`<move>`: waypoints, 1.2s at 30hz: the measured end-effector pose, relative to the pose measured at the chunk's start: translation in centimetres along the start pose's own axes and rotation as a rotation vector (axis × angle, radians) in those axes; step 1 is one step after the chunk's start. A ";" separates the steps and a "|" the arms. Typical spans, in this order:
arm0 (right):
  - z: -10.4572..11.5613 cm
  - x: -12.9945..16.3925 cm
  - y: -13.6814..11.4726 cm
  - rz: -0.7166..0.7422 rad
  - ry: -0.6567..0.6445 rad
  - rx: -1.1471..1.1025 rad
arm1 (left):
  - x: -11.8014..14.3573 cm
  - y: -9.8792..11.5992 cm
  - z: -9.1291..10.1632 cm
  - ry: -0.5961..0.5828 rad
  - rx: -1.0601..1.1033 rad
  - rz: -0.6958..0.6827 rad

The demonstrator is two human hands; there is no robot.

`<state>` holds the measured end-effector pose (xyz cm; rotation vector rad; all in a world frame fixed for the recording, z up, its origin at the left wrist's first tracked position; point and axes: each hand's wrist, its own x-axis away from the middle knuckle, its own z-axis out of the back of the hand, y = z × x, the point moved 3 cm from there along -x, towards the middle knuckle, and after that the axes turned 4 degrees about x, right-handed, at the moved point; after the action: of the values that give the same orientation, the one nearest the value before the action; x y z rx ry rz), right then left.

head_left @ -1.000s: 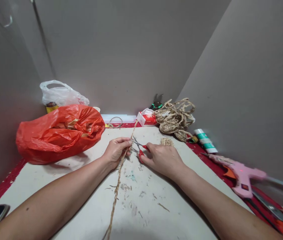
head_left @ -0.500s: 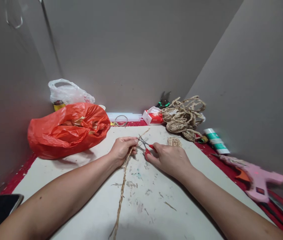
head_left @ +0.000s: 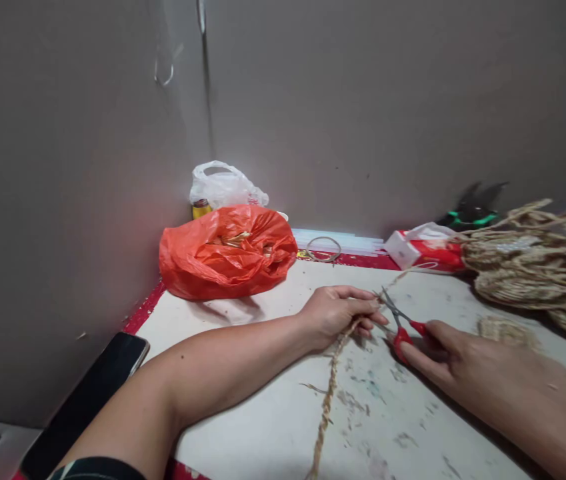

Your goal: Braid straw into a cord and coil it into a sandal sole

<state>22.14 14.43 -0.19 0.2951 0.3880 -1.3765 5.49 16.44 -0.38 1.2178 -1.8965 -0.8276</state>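
Cutting step: left hand [head_left: 335, 310] pinches the braided twine [head_left: 327, 400] mid-frame on the surface [head_left: 263, 427], right hand [head_left: 467, 353] grips red-handled scissors [head_left: 403, 320], blades parted at the twine; closing them likely comes next.

Scissors [head_left: 403, 321] red-handled; braided twine [head_left: 330, 393] tan; plastic bag [head_left: 227, 250] orange-red; board [head_left: 273, 413] off-white, paint-flecked; phone [head_left: 87, 400] black.

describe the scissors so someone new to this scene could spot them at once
Start at the orange plastic bag by the back wall and come right along the white board to the two hands. The scissors are in the right hand: small, red-handled, with open metal blades at the braided twine.
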 end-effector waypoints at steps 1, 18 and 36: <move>-0.1 0.0 -0.2 0.042 -0.087 0.051 | 0.1 0.1 -0.1 0.003 0.005 -0.005; 0.8 0.2 -0.9 0.131 -0.152 0.165 | -0.5 0.3 0.0 -0.061 -0.030 -0.017; 0.0 -0.3 1.1 -0.144 -0.070 -0.113 | -0.7 0.2 0.2 -0.082 -0.036 -0.012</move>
<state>23.20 14.85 -0.07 0.1279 0.4338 -1.4951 5.46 17.17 -0.51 1.1911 -1.9330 -0.9271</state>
